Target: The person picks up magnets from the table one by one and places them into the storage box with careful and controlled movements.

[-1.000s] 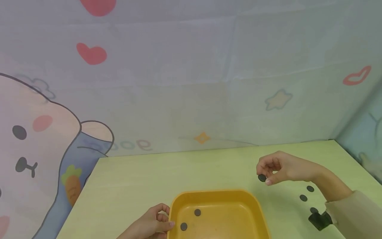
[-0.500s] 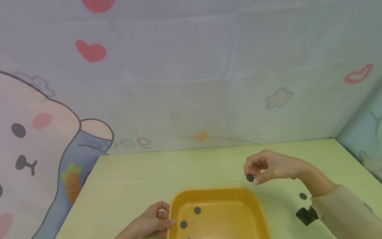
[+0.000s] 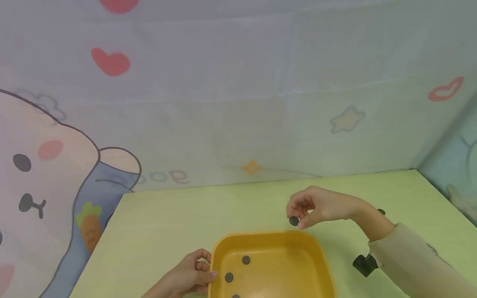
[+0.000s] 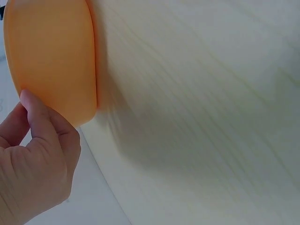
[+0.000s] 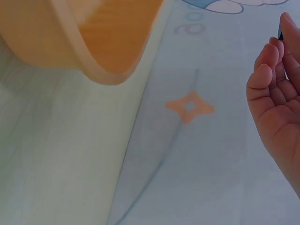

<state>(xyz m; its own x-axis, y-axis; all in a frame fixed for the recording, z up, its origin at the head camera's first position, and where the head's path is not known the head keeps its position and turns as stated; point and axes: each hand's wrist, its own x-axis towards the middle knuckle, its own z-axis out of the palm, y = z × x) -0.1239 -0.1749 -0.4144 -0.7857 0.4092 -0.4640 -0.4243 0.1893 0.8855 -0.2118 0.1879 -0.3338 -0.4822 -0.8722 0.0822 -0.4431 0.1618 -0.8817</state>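
Observation:
My right hand pinches a small black disc between thumb and fingertips, just above and beyond the far rim of a yellow tray. In the right wrist view only the thin edge of that disc shows between the fingers. My left hand grips the tray's left wall, thumb over the rim; in the left wrist view the left hand pinches the tray's edge. Inside the tray lie a grey disc, a second disc and part of a third at the frame's bottom.
One black disc shows on the pale green table behind the right forearm. A black strap-like piece sits at the right sleeve. A printed cloth hangs along the table's back edge.
My right hand has moved left with the black disc, from right of the tray to over its far rim. The left hand keeps its grip. The view has tilted slightly.

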